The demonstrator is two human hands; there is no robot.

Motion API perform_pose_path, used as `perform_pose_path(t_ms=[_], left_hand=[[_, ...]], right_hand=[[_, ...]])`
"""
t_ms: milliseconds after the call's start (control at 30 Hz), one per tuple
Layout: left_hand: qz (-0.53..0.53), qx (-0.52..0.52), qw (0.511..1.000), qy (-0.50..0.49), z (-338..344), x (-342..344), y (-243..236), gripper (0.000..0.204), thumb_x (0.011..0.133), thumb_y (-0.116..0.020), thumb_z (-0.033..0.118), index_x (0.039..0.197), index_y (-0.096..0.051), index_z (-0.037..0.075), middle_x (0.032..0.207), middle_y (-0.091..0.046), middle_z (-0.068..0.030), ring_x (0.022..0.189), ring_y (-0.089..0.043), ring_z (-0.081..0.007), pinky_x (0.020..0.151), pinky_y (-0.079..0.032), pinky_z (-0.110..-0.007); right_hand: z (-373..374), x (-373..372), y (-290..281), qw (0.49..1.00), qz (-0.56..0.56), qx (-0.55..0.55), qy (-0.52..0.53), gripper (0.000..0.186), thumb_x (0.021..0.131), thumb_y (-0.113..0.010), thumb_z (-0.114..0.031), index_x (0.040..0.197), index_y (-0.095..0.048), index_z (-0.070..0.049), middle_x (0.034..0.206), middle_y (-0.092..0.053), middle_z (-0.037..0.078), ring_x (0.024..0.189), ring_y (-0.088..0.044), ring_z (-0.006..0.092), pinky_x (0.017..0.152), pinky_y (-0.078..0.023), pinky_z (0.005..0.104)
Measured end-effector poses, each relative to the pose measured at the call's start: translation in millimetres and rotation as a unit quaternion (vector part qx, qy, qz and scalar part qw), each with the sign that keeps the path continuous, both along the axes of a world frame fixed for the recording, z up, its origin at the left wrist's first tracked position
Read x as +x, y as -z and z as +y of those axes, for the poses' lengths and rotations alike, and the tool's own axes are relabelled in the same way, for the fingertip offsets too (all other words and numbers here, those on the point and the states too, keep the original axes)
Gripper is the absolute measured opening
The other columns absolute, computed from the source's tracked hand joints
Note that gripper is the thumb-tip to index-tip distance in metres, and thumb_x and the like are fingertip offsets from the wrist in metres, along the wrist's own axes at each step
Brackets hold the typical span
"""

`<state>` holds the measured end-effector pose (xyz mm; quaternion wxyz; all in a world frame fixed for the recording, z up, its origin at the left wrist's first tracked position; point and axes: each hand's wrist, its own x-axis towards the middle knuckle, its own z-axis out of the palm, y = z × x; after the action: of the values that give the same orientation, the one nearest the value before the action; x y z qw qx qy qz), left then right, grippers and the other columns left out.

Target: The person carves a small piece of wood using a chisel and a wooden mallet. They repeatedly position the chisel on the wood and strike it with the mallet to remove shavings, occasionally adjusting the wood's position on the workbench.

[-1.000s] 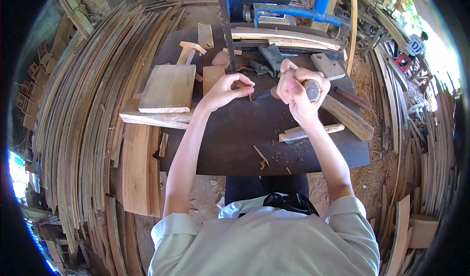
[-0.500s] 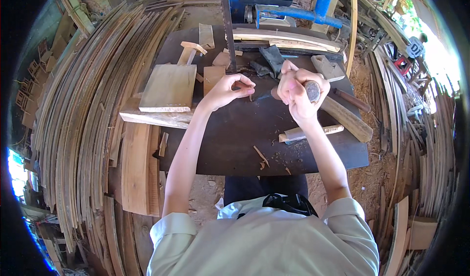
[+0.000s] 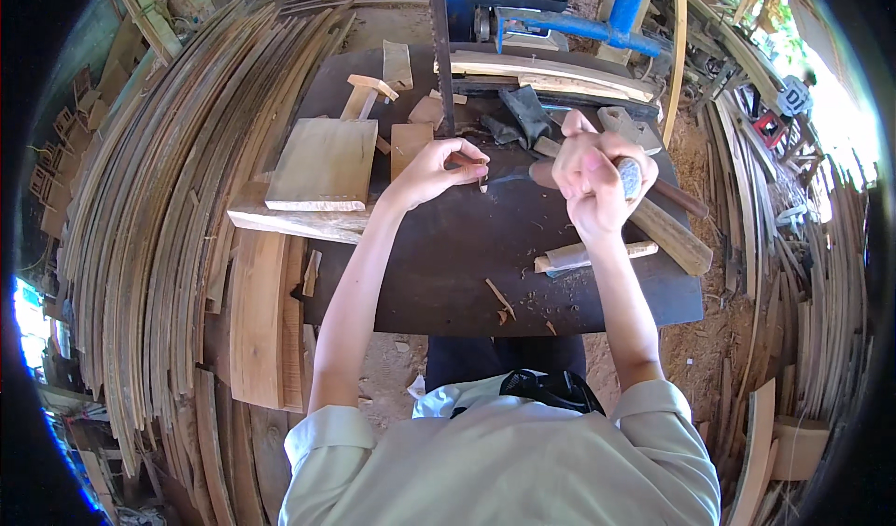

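My left hand (image 3: pixel 434 176) is closed in a pinch above the dark table (image 3: pixel 429 283), its fingertips on a small sliver of wood (image 3: pixel 483 186) that points down. To the right, my right hand (image 3: pixel 595 176) is wrapped round a tool handle (image 3: pixel 631 179) whose rounded, greyish end faces up; the rest of the tool is mostly hidden by the fist. A brown rounded part (image 3: pixel 542 173) shows at the left of that fist; I cannot tell whether it belongs to the tool. Below the right hand lies a short wooden piece (image 3: pixel 597 256), close to my forearm.
An upright saw blade (image 3: pixel 441 50) rises beyond my left hand, before a blue machine frame (image 3: pixel 583 24). A square board (image 3: pixel 322 164) rests on a thick plank at left. A dark cloth (image 3: pixel 523 113) and a long wooden handle (image 3: pixel 672 237) lie at right. Stacked timber strips (image 3: pixel 168 199) flank the table.
My right hand has moved to the right with the tool, widening the gap between my hands. My left hand is almost in place, and the sliver in its fingertips shows more clearly.
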<state>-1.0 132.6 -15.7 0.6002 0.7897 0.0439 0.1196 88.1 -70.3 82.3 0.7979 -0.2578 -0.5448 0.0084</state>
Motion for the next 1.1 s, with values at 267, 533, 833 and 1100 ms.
perform_pose_path(t_ms=[267,533,833,1100], left_hand=[[0.016,-0.013,1.000,0.002,-3.3,1.9,-4.6,0.027,0.084,-0.071,0.019,0.102,-0.063,0.001,0.096,-0.062,-0.0013,0.089,-0.057,-0.0081,0.080,-0.050,-0.024],[0.009,-0.004,1.000,0.007,-3.0,1.3,-5.4,0.026,0.085,-0.070,0.018,0.103,-0.062,0.002,0.098,-0.062,-0.0009,0.089,-0.057,-0.0075,0.080,-0.049,-0.023],[0.004,0.018,1.000,0.016,-2.5,1.2,-5.6,0.025,0.086,-0.068,0.017,0.105,-0.062,0.002,0.098,-0.062,-0.0009,0.090,-0.057,-0.0077,0.080,-0.049,-0.024],[-0.001,-0.005,1.000,0.007,-4.5,-0.4,-6.4,0.025,0.084,-0.070,0.018,0.102,-0.063,0.001,0.094,-0.064,-0.0040,0.088,-0.058,-0.0101,0.079,-0.050,-0.026]], right_hand=[[0.6,6.0,7.4,1.000,-0.010,0.018,0.005,0.023,0.081,-0.061,-0.008,0.063,-0.049,0.000,0.046,-0.049,0.004,0.039,-0.046,0.0115,0.060,-0.040,0.0308],[1.4,2.9,7.3,1.000,0.008,-0.005,0.013,0.027,0.080,-0.060,-0.005,0.057,-0.046,-0.001,0.045,-0.048,0.004,0.038,-0.042,0.0103,0.058,-0.038,0.0300],[4.2,7.6,5.1,1.000,0.007,-0.030,-0.002,0.032,0.081,-0.061,-0.006,0.055,-0.043,-0.001,0.046,-0.047,0.005,0.038,-0.039,0.0109,0.054,-0.038,0.0272],[9.2,16.4,12.8,0.999,-0.007,-0.005,0.031,0.028,0.081,-0.062,-0.008,0.058,-0.048,0.002,0.048,-0.050,0.006,0.041,-0.042,0.0114,0.052,-0.038,0.0265]])
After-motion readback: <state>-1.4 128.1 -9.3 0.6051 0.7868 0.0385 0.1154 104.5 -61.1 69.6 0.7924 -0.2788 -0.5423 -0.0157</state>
